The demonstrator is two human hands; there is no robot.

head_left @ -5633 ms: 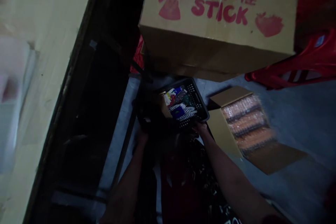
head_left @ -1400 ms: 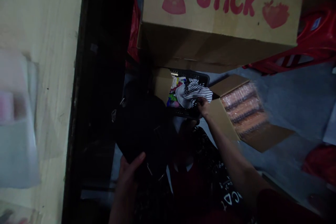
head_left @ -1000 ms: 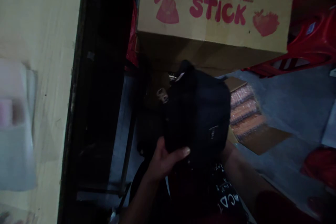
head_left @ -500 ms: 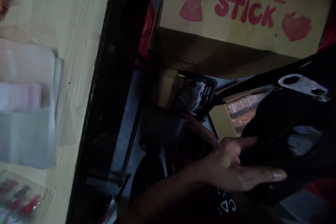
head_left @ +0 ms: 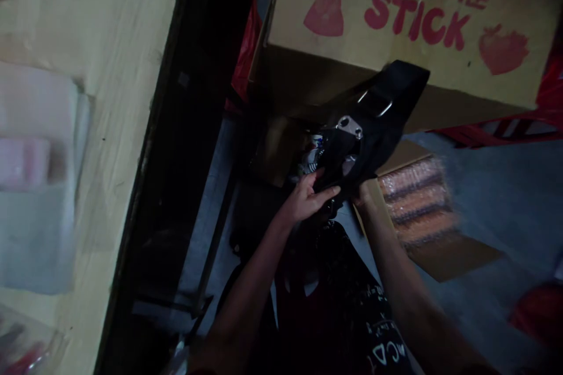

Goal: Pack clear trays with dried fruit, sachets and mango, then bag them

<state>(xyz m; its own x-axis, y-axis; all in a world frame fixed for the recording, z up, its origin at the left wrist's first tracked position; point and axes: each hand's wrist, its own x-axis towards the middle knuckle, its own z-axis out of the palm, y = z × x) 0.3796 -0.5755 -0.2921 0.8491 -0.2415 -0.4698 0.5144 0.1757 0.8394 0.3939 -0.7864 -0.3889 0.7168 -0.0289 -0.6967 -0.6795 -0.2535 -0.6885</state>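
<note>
A small black bag (head_left: 373, 140) with a wide strap, a metal buckle and a silver zipper pull (head_left: 350, 127) is held in front of my lap. Its mouth is partly open, and something pale shows inside. My left hand (head_left: 308, 196) closes on the bag's near left side, thumb along its edge. On the other side my right hand (head_left: 364, 194) is at the bag's lower right, its fingers mostly hidden behind the dark fabric; it seems to grip the bag there.
A big carton (head_left: 334, 70) printed STICK stands ahead. Right of my hands, an open carton (head_left: 433, 258) holds plastic-wrapped packs (head_left: 416, 202). At left a pale wooden table (head_left: 127, 70) carries paper sheets (head_left: 39, 234). Red plastic stools (head_left: 505, 129) and a dark crate area lie beyond.
The bag has moved away from my face, down and to the left, with my left hand still on it. My right hand has come into view beside it.
</note>
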